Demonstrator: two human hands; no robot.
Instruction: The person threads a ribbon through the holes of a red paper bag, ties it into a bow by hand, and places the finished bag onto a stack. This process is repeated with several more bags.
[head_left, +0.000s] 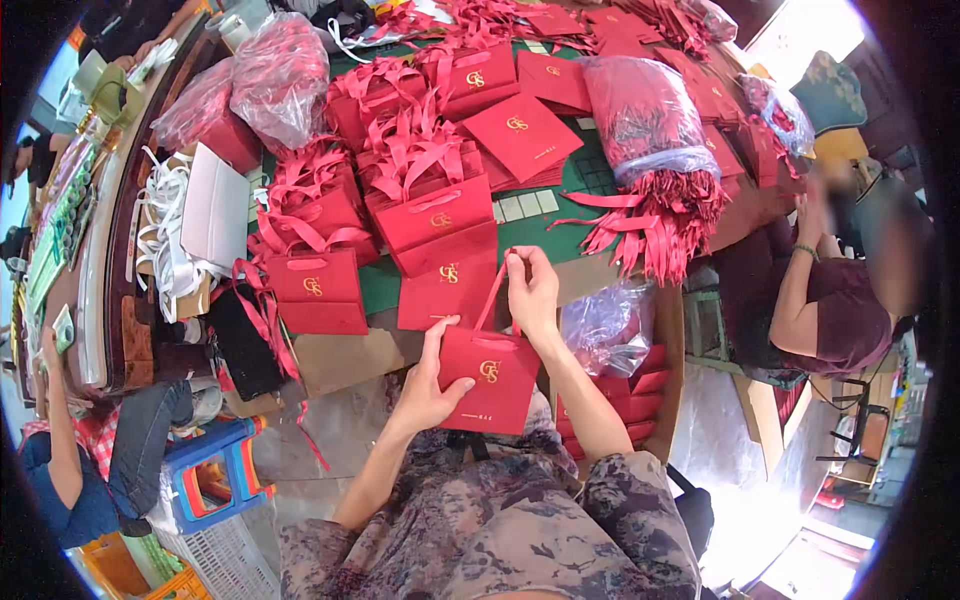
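A small red paper gift bag [505, 395] with a gold monogram is held upright in front of my chest. My left hand [428, 392] grips its left side, thumb across the front. Above the bag's top edge, my right hand [533, 290] pinches a pink-red ribbon handle [490, 300], drawn up taut from the bag. Just beyond, a flat red bag [425, 303] lies at the table's near edge. Left of it stands another red bag [318, 300] with ribbons on top.
Rows of red bags [435, 220] with ribbons cover the green table top [580, 240]. A plastic-wrapped bundle of ribbons [650, 120] lies at right. White cords [170, 230] hang from a box at left. A cardboard box [668, 400] of red bags stands by my right side. People sit on both sides.
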